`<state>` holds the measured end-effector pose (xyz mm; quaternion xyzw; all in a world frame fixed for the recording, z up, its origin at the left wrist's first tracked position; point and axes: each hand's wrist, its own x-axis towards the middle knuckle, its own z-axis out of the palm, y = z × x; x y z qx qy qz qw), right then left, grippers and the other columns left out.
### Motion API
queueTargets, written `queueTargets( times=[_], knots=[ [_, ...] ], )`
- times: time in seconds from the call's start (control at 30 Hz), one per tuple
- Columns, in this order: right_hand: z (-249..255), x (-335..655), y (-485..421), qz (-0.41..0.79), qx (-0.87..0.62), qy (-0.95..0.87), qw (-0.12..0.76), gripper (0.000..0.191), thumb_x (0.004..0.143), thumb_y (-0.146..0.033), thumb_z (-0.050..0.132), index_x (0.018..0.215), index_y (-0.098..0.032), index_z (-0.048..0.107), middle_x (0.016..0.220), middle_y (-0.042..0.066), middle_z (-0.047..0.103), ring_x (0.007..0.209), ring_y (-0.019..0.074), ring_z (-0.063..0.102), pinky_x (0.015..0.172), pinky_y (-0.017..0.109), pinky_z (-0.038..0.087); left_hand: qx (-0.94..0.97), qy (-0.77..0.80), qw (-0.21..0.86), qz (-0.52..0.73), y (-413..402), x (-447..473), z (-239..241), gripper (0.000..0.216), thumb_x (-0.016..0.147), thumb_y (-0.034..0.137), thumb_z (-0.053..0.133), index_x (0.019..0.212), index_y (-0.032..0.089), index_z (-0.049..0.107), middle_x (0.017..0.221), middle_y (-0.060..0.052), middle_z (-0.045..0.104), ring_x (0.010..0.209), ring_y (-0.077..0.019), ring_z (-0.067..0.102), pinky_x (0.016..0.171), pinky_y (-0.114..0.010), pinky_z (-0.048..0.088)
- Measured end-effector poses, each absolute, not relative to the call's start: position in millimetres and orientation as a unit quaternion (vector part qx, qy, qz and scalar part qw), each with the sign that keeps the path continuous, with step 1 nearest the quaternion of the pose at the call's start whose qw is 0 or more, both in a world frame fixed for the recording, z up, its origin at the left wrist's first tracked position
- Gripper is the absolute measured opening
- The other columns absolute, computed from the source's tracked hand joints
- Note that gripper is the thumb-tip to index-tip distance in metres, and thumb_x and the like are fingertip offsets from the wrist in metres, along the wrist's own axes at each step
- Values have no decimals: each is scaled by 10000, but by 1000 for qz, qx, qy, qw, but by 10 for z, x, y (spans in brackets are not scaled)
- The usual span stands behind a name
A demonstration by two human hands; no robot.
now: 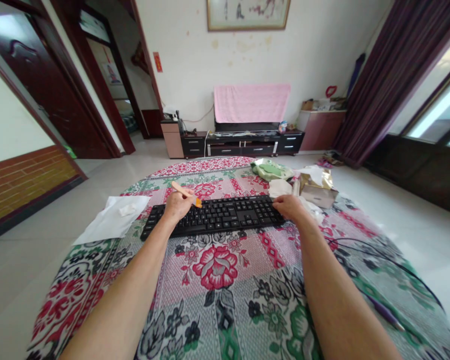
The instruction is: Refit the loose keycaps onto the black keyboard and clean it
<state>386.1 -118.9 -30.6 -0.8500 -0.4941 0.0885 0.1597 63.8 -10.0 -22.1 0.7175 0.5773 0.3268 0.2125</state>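
A black keyboard [230, 224] lies flat on a flower-patterned tablecloth [213, 300], slightly askew, its left end nearer to me. Over its left half, my left hand [176, 206] is closed around a small brush [180, 189]. The pale wooden handle points up and to the left, and the orange bristles are down at the upper rows of keys. My right hand [288, 206] is closed on the right end of the keyboard; its fingertips are partly hidden behind the hand.
White paper [107, 220] with a crumpled tissue [128, 209] lies at left. Behind my right hand are a tissue box [318, 192] and a green packet [270, 170]. A black cable [392, 260] and a purple pen-like tool [384, 312] lie at right.
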Motion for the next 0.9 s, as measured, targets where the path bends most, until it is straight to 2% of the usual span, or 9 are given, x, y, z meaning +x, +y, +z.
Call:
queueTargets(
  times=[0.13, 0.23, 0.37, 0.53, 0.67, 0.8, 0.9],
  knots=[
    [-327, 3878, -1178, 87, -846, -500, 163, 281, 688, -216, 485, 830, -184, 725, 613, 41, 646, 611, 155, 581, 578, 233, 406, 692, 669, 101, 251, -111, 319, -136, 289, 695, 248, 522, 941, 212, 671, 921, -45, 690, 870, -207, 628, 780, -290, 471],
    [-319, 3873, -1174, 85, -848, -499, 160, 284, 683, -206, 481, 829, -180, 724, 605, 43, 644, 604, 155, 580, 575, 234, 405, 670, 709, 49, 215, -138, 37, -27, 282, 703, 260, 516, 927, 204, 678, 936, -105, 679, 902, -279, 613, 783, -373, 464],
    [-290, 3847, -1185, 88, -851, -495, 156, 286, 680, -198, 480, 832, -177, 721, 614, 47, 648, 613, 154, 584, 581, 230, 409, 676, 709, -36, 198, -187, -51, 7, 287, 706, 233, 497, 939, 209, 661, 1035, -123, 643, 938, -295, 597, 799, -394, 455],
    [-279, 3835, -1198, 95, -854, -487, 158, 282, 677, -202, 489, 844, -177, 715, 661, 49, 662, 619, 147, 583, 564, 220, 400, 733, 659, -3, 170, -243, 265, -43, 278, 728, 245, 468, 915, 220, 672, 941, -88, 677, 911, -269, 610, 792, -343, 454],
    [-271, 3848, -1206, 78, -847, -501, 162, 268, 681, -204, 493, 825, -182, 718, 735, 55, 679, 676, 152, 587, 575, 216, 391, 735, 640, 37, 219, -288, 502, -35, 313, 763, 297, 441, 975, 231, 662, 819, -61, 691, 811, -235, 635, 726, -302, 465],
    [-235, 3817, -1209, 60, -837, -519, 163, 274, 704, -213, 469, 816, -181, 717, 768, 70, 680, 703, 164, 585, 599, 233, 390, 742, 603, 20, 293, -317, 603, -62, 358, 798, 330, 415, 1055, 194, 623, 847, -66, 693, 832, -213, 634, 747, -273, 457],
    [-214, 3769, -1200, 46, -836, -522, 160, 292, 714, -220, 463, 862, -196, 714, 796, 71, 681, 735, 170, 589, 628, 241, 396, 750, 596, 35, 283, -321, 622, -122, 348, 807, 325, 404, 1037, 187, 625, 857, -68, 693, 828, -206, 635, 738, -261, 454]
  ],
)
